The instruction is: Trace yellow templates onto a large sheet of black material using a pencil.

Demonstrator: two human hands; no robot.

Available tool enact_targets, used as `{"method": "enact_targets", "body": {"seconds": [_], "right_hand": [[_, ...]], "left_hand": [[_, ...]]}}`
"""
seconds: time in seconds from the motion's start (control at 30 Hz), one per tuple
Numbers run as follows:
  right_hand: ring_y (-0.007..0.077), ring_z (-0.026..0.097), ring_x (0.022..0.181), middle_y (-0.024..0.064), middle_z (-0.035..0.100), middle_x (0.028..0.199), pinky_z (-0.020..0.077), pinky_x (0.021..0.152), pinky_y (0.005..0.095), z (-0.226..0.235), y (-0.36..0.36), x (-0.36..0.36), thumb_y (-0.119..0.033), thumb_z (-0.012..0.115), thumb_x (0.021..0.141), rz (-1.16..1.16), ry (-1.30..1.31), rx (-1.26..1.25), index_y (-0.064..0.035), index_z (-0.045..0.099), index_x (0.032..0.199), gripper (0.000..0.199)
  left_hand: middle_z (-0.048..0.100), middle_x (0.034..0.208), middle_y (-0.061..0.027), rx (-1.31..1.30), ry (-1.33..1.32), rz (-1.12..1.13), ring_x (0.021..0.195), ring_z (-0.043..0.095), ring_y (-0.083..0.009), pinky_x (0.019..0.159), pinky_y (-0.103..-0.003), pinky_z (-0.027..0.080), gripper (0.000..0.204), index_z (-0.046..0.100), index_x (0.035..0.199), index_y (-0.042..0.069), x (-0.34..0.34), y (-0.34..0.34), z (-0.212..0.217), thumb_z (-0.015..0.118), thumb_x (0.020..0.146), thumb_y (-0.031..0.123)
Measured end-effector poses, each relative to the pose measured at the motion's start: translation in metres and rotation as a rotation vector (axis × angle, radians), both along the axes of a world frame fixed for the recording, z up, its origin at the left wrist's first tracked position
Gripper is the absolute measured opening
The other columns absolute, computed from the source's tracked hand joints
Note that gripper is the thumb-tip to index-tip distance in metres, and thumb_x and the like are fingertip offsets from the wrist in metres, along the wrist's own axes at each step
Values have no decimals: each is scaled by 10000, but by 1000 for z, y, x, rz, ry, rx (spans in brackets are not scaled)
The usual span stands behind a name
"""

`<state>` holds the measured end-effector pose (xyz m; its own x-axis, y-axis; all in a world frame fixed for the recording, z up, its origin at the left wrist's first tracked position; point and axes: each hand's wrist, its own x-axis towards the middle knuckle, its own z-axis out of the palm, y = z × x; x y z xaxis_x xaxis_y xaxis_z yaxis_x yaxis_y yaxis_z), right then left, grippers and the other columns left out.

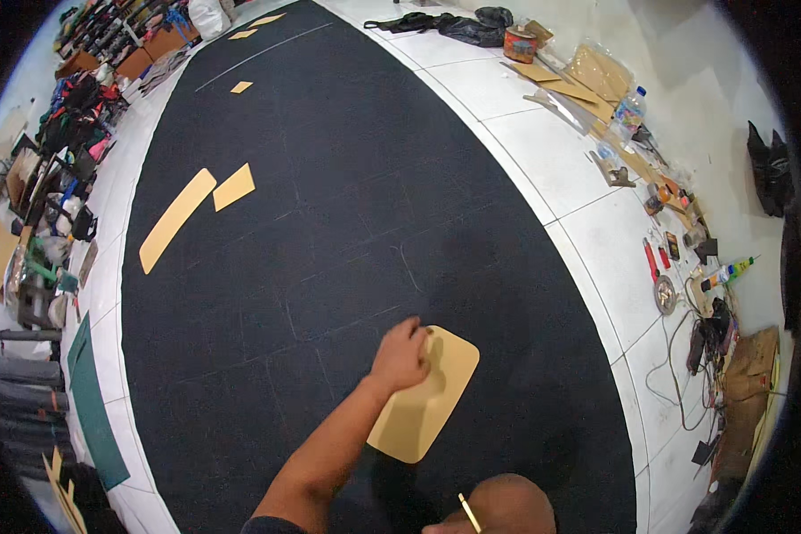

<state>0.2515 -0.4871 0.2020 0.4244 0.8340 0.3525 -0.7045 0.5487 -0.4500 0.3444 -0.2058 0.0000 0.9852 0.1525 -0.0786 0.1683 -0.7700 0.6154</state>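
Spread out in front of me is a large dark cloth (329, 133) with thin pale lines marked on it. A tan card template (440, 392) with rounded corners lies near me on the cloth. At its upper left edge, my left hand (403, 354) has its fingers curled, gripping the card. Low in the view and close to me is my right hand (512, 505), partly cut off by the lower edge. It is closed around a slim yellow pen-like stick (468, 513). Its fingers are mostly hidden.
A long tan template (176, 221) and a small four-sided one (234, 187) lie farther left on the cloth. White floor tiles (587, 267) border it. Along the right wall are a bottle (630, 111), tools and cables (676, 365); piled materials (84, 116) line the left.
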Motion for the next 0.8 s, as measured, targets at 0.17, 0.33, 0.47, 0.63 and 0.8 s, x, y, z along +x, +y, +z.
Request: {"method": "enact_targets", "body": {"seconds": [0.17, 0.33, 0.47, 0.63, 0.8], "right_hand": [[396, 337, 1487, 230, 224, 1647, 495, 1055, 548, 53, -36, 43, -214, 624, 1015, 26, 494, -387, -46, 506, 1418, 452], [220, 699, 952, 130, 654, 1128, 553, 718, 339, 64, -8, 74, -310, 529, 1047, -1093, 278, -616, -48, 529, 1051, 262], [222, 675, 868, 134, 666, 1076, 543, 731, 341, -82, -47, 107, -286, 551, 1049, -974, -496, -1250, -26, 553, 1077, 261], [351, 455, 1376, 140, 597, 1392, 284, 1151, 556, -230, -42, 87, -218, 775, 840, -555, -1416, -1392, -73, 671, 1173, 377], [397, 384, 1421, 100, 540, 1482, 228, 1163, 604, -246, -13, 68, -324, 715, 933, -557, -1622, -1400, -132, 678, 1234, 358]], "left_hand": [[264, 1631, -235, 133, 269, -307, 1524, 230, -422, 1233, -617, 153, 742, 448, 1508, 135, -93, -33, 5, 699, 835, 319], [233, 1642, -198, 383, 338, -217, 1532, 207, -384, 1199, -683, 127, 896, 326, 1587, 177, -119, -51, -6, 676, 872, 587], [322, 1570, -224, 362, 278, 83, 1464, 293, -405, 1188, -680, 159, 845, 384, 1562, 179, -78, -99, -5, 620, 899, 646], [448, 1453, -202, 351, 132, 258, 1355, 416, -372, 1166, -632, 252, 747, 465, 1510, 129, -52, -104, -15, 610, 926, 572], [396, 1530, -233, 269, 183, 225, 1426, 364, -423, 1199, -575, 253, 704, 464, 1503, 123, -83, -27, -8, 700, 910, 421]]}}
